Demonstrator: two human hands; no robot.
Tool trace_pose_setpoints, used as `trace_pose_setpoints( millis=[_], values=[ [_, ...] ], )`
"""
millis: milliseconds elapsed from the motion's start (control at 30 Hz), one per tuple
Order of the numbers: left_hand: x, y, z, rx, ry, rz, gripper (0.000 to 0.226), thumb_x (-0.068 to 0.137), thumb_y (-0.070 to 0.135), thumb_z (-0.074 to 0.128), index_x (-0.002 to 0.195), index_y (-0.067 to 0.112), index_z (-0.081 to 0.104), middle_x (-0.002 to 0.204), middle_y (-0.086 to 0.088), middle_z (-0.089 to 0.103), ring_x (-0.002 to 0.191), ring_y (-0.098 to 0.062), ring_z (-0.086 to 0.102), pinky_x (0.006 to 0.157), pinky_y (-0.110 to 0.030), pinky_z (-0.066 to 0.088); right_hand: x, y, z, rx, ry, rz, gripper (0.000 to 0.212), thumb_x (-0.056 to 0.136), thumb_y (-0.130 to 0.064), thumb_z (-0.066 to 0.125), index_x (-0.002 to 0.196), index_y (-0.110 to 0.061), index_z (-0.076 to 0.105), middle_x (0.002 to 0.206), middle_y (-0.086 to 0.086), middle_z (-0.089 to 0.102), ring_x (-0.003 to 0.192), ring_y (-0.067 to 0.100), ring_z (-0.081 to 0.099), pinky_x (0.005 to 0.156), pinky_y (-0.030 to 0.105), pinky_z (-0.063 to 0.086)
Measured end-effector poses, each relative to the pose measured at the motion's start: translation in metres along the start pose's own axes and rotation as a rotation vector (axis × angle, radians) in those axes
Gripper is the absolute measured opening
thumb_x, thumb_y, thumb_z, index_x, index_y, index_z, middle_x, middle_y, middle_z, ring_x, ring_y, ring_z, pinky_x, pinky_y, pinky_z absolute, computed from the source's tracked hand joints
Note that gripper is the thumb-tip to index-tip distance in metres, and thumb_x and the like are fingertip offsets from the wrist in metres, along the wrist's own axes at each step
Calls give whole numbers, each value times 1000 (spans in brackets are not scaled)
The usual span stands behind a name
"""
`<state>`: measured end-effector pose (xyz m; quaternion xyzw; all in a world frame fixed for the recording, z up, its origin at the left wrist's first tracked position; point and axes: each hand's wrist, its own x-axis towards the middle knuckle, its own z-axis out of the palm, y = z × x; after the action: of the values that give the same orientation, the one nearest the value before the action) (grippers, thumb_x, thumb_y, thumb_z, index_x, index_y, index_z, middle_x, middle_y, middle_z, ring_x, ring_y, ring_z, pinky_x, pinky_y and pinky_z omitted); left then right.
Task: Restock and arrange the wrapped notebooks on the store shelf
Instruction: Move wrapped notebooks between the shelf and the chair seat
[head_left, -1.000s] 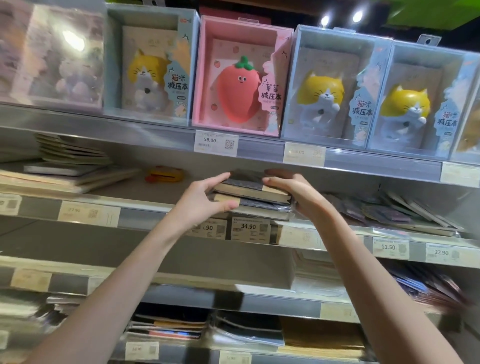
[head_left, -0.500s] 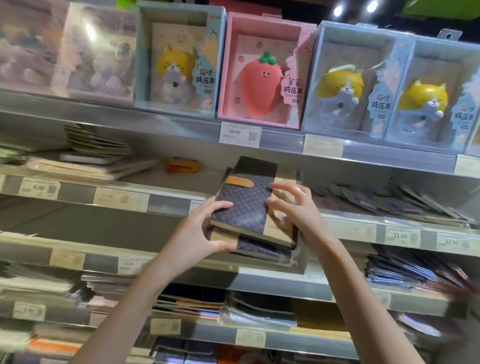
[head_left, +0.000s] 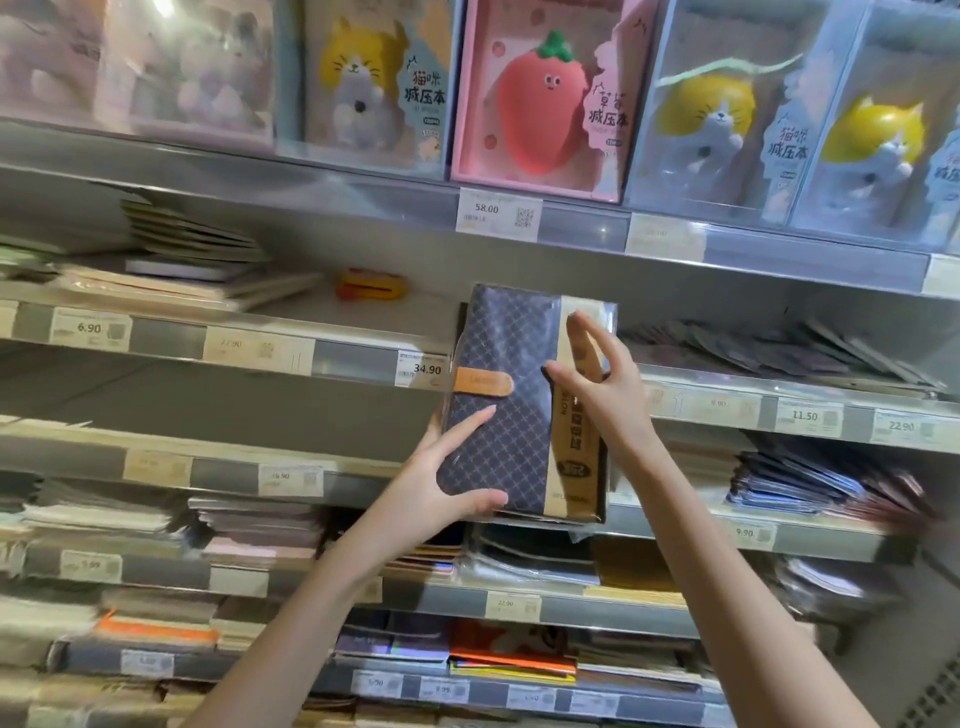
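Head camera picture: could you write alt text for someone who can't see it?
Two bare hands hold a wrapped dark notebook upright before store shelves; the left hand grips its lower edge and the right hand touches its kraft band with straight fingers. Boxed cat and strawberry notebooks stand above.

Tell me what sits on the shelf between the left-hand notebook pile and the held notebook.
Head view: only a small yellow-and-red item, lying on the shelf between the pile and the wrapped notebook.

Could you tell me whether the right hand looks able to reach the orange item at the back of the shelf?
Probably not directly: the right hand sits beyond the upright notebook, which stands between it and the orange item.
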<state>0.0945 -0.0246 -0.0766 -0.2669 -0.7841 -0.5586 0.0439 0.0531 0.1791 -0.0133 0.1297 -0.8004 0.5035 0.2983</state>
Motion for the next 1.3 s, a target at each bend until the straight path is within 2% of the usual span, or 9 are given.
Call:
trace_pose_setpoints(
  millis=[167, 333, 467, 600, 700, 800, 967, 1133, 1300],
  values=[
    [-28, -16, 2, 8, 111, 1, 48, 82, 38, 61, 120, 61, 43, 141, 14, 35, 125, 4, 39, 109, -33, 36, -32, 1, 20, -26, -3, -17, 57, 79, -34, 72, 131, -30, 50, 133, -7, 47, 120, 0, 41, 96, 23, 36],
    [-72, -41, 4, -6, 122, -87, 52, 84, 31, 63, 117, 66, 42, 142, 21, 34, 125, 5, 38, 107, -31, 37, -73, 11, 46, -2, -62, 49, 54, 81, -28, 71, 130, -33, 49, 138, -6, 42, 107, -25, 35, 87, 11, 33],
    [-106, -61, 7, -51, 138, -155, 54, 85, 21, 64, 119, 57, 43, 136, 23, 34, 118, 6, 43, 96, -18, 43, -104, 18, 66, 21, -153, 103, 54, 83, -23, 69, 132, -31, 47, 139, -7, 37, 115, -19, 35, 94, 8, 34],
    [-143, -90, 14, -78, 122, -236, 61, 84, 20, 66, 121, 62, 41, 136, 26, 32, 119, 12, 40, 99, -19, 43, -139, 38, 88, -6, -236, 154, 55, 84, -21, 68, 133, -32, 44, 136, -14, 30, 99, -39, 26, 74, -11, 28],
    [-171, -118, 23, -95, 103, -326, 69, 84, 20, 68, 126, 64, 35, 142, 23, 32, 128, 4, 37, 108, -33, 37, -173, 62, 107, -18, -320, 241, 57, 85, -28, 67, 134, -40, 41, 148, -16, 19, 107, -35, 20, 91, 2, 24],
    [-199, -146, 33, -128, 88, -438, 80, 85, 17, 67, 131, 65, 22, 145, 28, 25, 128, 11, 31, 105, -17, 34, -208, 90, 128, -43, -373, 332, 57, 83, -28, 68, 133, -38, 42, 149, -7, 25, 123, -9, 25, 96, 9, 25],
    [-252, -207, 55, -198, 29, -663, 84, 84, 15, 67, 135, 61, 18, 147, 26, 20, 133, 7, 25, 109, -18, 24, -279, 145, 164, -69, -464, 472, 58, 84, -24, 67, 136, -33, 42, 150, -5, 30, 142, 9, 13, 110, 30, 18],
    [-309, -260, 87, -229, -7, -797, 78, 85, 9, 65, 137, 49, 23, 148, 22, 21, 112, 35, 19, 85, 9, 22, -357, 197, 193, -61, -556, 651, 54, 85, -29, 66, 134, -34, 44, 155, -3, 18, 141, 8, 15, 114, 37, 24],
    [-364, -310, 125, -295, -8, -931, 78, 85, 8, 66, 134, 54, 28, 150, 21, 21, 130, 16, 23, 91, 2, 27, -430, 242, 209, -61, -616, 778, 52, 86, -24, 65, 132, -35, 44, 155, -4, 16, 137, 6, 18, 106, 25, 24]
  ],
)
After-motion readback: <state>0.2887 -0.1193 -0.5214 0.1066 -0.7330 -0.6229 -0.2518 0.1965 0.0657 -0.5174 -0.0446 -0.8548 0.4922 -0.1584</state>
